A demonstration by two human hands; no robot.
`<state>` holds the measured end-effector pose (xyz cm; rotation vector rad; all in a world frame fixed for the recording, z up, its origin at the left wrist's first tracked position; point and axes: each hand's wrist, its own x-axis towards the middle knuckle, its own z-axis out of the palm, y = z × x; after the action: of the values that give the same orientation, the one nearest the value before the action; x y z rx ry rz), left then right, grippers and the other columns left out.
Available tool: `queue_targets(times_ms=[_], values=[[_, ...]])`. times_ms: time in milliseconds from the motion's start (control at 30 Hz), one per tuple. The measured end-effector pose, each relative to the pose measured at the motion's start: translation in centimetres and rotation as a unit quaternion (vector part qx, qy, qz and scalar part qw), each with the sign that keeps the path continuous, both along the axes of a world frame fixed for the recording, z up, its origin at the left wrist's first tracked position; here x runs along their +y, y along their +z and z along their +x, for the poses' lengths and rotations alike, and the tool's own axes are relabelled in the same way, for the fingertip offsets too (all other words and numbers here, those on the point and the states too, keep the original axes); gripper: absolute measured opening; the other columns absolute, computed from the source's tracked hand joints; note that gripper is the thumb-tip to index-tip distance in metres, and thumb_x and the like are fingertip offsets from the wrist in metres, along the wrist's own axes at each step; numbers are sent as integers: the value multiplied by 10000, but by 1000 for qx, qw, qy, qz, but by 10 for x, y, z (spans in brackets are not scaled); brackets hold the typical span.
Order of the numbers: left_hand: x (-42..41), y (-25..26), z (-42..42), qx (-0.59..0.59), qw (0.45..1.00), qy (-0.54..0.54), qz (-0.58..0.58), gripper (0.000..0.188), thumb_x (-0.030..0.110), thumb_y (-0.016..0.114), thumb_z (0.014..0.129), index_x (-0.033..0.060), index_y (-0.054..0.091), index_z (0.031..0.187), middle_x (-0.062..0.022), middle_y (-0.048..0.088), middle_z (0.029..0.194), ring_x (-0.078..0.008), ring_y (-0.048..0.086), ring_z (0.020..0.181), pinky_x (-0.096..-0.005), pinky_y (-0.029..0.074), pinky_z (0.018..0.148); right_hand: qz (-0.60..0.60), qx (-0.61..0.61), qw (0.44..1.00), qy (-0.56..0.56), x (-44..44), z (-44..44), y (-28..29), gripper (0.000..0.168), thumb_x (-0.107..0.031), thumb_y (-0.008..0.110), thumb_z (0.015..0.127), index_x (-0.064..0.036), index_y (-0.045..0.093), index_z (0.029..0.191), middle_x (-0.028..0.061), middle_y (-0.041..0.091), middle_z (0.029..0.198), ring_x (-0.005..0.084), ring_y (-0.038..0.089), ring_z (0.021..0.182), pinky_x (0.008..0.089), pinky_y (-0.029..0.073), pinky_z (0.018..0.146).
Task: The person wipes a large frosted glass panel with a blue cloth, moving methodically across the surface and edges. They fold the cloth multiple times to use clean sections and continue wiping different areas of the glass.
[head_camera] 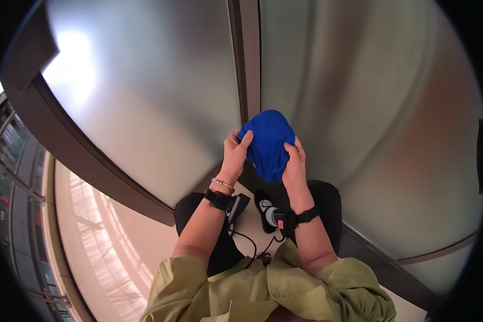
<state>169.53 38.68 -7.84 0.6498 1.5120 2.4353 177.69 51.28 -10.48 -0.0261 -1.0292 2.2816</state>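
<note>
A blue cloth (269, 141), bunched into a rounded shape, is held up between my two hands in front of the glass panels. My left hand (236, 151) grips its left edge, with the thumb on top and the fingers mostly hidden behind it. On the right edge, my right hand (295, 161) pinches the fabric between thumb and fingers. The cloth's lower part hangs in loose folds. Whether it is a cap or a plain piece of fabric, I cannot tell.
Frosted glass panels (165, 80) meet at a brown metal post (250, 60) straight ahead. Black devices with cables are strapped to both wrists. My shoe (265, 209) rests on the pale floor (116, 233) below. A railing (20, 181) runs along the far left.
</note>
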Motion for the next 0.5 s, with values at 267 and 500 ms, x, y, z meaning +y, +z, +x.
queue_targets(times_ms=[267, 500], values=[[-5, -32, -39, -8, 996, -62, 56, 176, 165, 610, 933, 2, 624, 998, -16, 649, 904, -86, 580, 793, -235, 473, 754, 77, -41, 996, -18, 1, 1, 11, 396, -101, 486, 919, -11, 499, 1304, 110, 565, 1265, 220, 557, 1131, 361, 454, 981], [-1, -57, -50, 105, 978, 172, -57, 161, 148, 560, 943, 24, 633, 1015, -2, 647, 898, -79, 555, 790, -224, 444, 738, 215, -80, 965, -128, -9, -5, 31, 378, -99, 518, 915, 12, 533, 1275, 98, 594, 1215, 190, 553, 1114, 331, 445, 964]])
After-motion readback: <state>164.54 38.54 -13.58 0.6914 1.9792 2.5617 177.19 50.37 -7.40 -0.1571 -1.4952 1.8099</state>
